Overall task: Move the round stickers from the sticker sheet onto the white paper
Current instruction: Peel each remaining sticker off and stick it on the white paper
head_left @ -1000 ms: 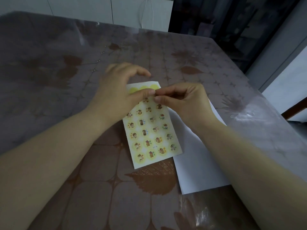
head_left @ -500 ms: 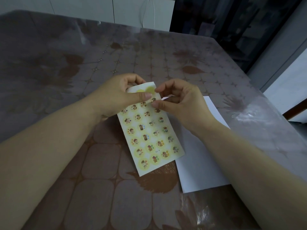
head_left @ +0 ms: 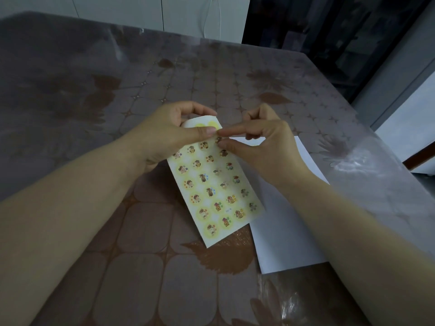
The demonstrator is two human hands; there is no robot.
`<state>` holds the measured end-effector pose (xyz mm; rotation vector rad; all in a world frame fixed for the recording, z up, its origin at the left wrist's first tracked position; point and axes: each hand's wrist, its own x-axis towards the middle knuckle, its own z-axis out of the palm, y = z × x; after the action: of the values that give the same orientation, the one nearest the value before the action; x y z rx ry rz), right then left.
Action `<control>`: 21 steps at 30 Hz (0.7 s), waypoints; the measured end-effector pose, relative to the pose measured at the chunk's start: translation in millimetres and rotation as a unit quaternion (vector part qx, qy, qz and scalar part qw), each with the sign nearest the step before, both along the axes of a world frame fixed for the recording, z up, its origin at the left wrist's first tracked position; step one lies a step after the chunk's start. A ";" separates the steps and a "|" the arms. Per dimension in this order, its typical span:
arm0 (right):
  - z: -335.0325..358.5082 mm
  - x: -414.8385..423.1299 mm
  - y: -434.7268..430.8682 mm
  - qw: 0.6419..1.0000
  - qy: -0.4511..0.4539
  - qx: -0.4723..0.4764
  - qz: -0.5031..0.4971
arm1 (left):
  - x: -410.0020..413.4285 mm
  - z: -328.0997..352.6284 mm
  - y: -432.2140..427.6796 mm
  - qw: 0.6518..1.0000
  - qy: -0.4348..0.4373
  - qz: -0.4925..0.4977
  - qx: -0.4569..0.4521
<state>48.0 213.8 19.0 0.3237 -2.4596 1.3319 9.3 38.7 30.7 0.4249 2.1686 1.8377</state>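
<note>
A pale yellow sticker sheet (head_left: 213, 187) with several small round cartoon stickers is lifted off the table and tilted, its top end bent back. My left hand (head_left: 169, 135) grips that top end, thumb on the front. My right hand (head_left: 256, 147) pinches a round sticker (head_left: 219, 140) at the sheet's upper right edge between thumb and forefinger. The white paper (head_left: 282, 231) lies flat on the table to the right, partly under the sheet and my right forearm.
The table (head_left: 117, 243) wears a brown leaf-patterned cloth under clear plastic. Its right edge runs close past the white paper. White cabinets (head_left: 117, 10) stand behind the table, and a dark glass cabinet (head_left: 329, 31) at the back right.
The sheet has come up off the table and tilted, its lower end swinging right. My right thumb and forefinger have closed on a sticker at its upper right edge.
</note>
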 end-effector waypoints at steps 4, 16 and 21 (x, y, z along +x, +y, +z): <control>-2.4 2.6 -4.8 0.999 0.029 0.037 -0.013 | 2.6 0.6 0.5 1.000 0.025 0.001 -0.014; 8.1 3.3 -0.2 0.971 -0.115 -0.202 0.058 | 5.2 4.2 0.3 0.999 0.044 0.007 -0.009; 5.8 4.6 -2.2 0.982 -0.067 -0.167 0.052 | 10.6 6.1 2.0 0.997 0.079 0.005 -0.011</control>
<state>52.6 211.7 24.9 0.2912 -2.2923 1.8323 19.8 40.7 36.9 0.5742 2.2930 1.8407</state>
